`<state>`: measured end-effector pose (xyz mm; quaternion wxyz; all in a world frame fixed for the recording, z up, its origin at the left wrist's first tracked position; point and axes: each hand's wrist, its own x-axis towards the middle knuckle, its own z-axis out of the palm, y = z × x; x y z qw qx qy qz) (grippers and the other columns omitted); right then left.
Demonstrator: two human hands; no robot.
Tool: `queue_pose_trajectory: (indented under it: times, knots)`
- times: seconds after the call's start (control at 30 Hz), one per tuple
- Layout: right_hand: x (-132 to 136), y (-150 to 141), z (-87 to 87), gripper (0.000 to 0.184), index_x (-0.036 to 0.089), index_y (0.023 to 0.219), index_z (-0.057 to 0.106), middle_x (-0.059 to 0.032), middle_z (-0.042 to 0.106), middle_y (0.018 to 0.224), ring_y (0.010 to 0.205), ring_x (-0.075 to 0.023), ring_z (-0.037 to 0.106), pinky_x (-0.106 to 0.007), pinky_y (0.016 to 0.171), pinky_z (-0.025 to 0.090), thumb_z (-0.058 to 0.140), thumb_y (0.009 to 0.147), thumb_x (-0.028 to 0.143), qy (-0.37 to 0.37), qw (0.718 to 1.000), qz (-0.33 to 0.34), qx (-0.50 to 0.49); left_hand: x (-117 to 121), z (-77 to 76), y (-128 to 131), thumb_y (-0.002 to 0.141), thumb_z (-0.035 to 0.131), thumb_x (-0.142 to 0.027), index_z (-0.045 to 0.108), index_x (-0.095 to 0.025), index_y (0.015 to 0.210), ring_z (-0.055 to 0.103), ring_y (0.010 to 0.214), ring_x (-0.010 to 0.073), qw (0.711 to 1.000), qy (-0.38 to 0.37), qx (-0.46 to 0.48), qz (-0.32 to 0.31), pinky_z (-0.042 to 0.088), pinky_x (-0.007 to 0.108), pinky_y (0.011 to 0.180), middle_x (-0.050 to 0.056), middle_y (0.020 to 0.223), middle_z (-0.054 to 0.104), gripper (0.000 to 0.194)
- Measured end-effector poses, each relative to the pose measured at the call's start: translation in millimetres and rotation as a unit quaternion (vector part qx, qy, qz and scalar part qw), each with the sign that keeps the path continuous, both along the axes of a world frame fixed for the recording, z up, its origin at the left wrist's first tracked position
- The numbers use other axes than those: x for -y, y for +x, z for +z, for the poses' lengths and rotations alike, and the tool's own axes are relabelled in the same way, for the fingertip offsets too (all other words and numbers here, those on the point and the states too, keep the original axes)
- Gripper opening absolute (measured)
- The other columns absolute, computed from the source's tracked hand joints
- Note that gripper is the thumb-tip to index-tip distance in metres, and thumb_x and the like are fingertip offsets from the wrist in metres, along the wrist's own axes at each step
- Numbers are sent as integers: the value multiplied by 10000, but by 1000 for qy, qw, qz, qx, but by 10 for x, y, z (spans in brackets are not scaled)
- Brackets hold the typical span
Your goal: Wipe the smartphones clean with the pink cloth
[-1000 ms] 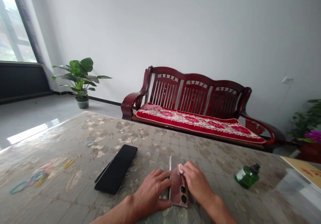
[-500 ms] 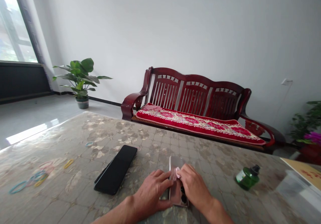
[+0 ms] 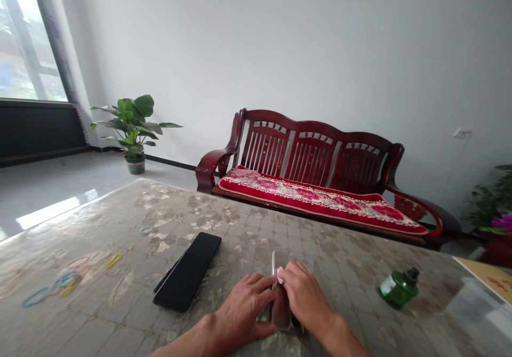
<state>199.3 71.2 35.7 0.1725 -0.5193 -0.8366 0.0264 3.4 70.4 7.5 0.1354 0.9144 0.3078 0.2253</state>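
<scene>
A clear phone case (image 3: 281, 309) with dark round camera openings at its near right corner lies on the patterned table cover in front of me. My left hand (image 3: 245, 304) holds it by the left edge, fingers on the upper side and thumb near the lower end. In the fingertips of my right hand (image 3: 307, 294) is pinched a small white wipe (image 3: 280, 276), pressed on the upper part of the case. That hand hides much of the case's right side. A black phone (image 3: 188, 272) rests apart from both hands, to the left.
Left on the table are several coloured rubber bands (image 3: 66, 281). To the right stand a green bottle (image 3: 400, 288) with a black top and a clear plastic box (image 3: 476, 303). A wooden bench (image 3: 312, 157) with a red cover is beyond the table's far edge.
My right hand has shifted slightly with the wipe on the case and now covers more of the camera openings. My left hand keeps its hold. The whole view has tilted a little.
</scene>
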Motion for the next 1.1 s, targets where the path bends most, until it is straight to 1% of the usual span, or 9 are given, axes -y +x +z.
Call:
queue_pose_trajectory:
  times: [0.1, 0.3, 0.37, 0.43, 0.63, 0.7, 0.93, 1.0, 1.1]
  knots:
    - [45, -14, -13, 254, 225, 870, 623, -21, 611, 907, 894, -180, 552, -267, 775, 391, 447, 931, 52, -1, 1000, 11, -1, 5, 0, -1, 750, 788, -357, 610, -267, 1068, 566, 1021, 245, 1000, -4, 0, 1, 433, 346, 885, 6, 1250, 620, 375]
    - [-415, -167, -18, 260, 215, 794, 618, -37, 602, 856, 822, -174, 549, -264, 753, 420, 451, 896, 44, 14, 999, -37, 5, 9, 11, -2, 736, 805, -378, 611, -261, 1041, 571, 986, 245, 1000, -7, -14, 10, 437, 353, 857, 7, 1159, 644, 380]
    - [-482, -193, -8, 255, 214, 770, 612, -29, 591, 826, 777, -167, 540, -258, 724, 420, 463, 878, 37, 5, 999, -44, 7, 7, 9, -2, 738, 801, -382, 610, -264, 1049, 572, 986, 248, 1000, -7, -17, 9, 438, 357, 855, 7, 1167, 642, 384]
    - [-419, -177, 0, 251, 212, 775, 615, -28, 594, 833, 797, -167, 544, -258, 732, 414, 466, 884, 43, 3, 999, -34, 3, 5, 9, -1, 735, 800, -380, 610, -265, 1055, 572, 989, 252, 1000, -7, -19, 9, 439, 359, 853, 10, 1172, 642, 390]
    - [11, -38, 23, 254, 224, 876, 640, -13, 604, 904, 907, -165, 549, -252, 782, 393, 457, 929, 55, -20, 999, 23, -17, 11, 21, 5, 747, 792, -350, 607, -250, 1044, 574, 993, 239, 1000, -2, -11, 9, 438, 350, 869, 5, 1213, 636, 363]
    - [-3, -33, 27, 257, 230, 878, 646, -13, 608, 898, 908, -168, 551, -254, 785, 394, 464, 928, 56, -20, 999, 21, -16, 14, 17, 4, 752, 789, -361, 610, -252, 1049, 576, 998, 245, 1000, -2, -8, 8, 438, 353, 867, 13, 1223, 634, 364]
    - [-378, -88, 28, 260, 216, 793, 650, -38, 621, 856, 832, -179, 570, -265, 749, 405, 470, 923, 80, 1, 998, -56, 6, 8, -16, -7, 744, 789, -377, 615, -256, 1004, 580, 995, 251, 1000, -3, -8, 11, 443, 357, 856, 8, 1177, 647, 336]
    - [-322, -56, 38, 269, 218, 795, 652, -32, 620, 856, 840, -174, 573, -258, 749, 404, 463, 925, 77, -6, 999, -45, -3, 4, -13, -8, 751, 778, -380, 619, -262, 1027, 580, 1008, 255, 1000, -3, -6, 5, 446, 357, 863, 11, 1207, 639, 339]
    - [-95, 33, 53, 276, 225, 827, 654, -17, 615, 872, 879, -166, 573, -244, 765, 401, 453, 935, 71, -23, 1000, -3, -11, 4, -1, -2, 762, 759, -360, 618, -270, 1068, 577, 1035, 259, 1000, -1, 1, 4, 446, 360, 878, 14, 1245, 629, 348]
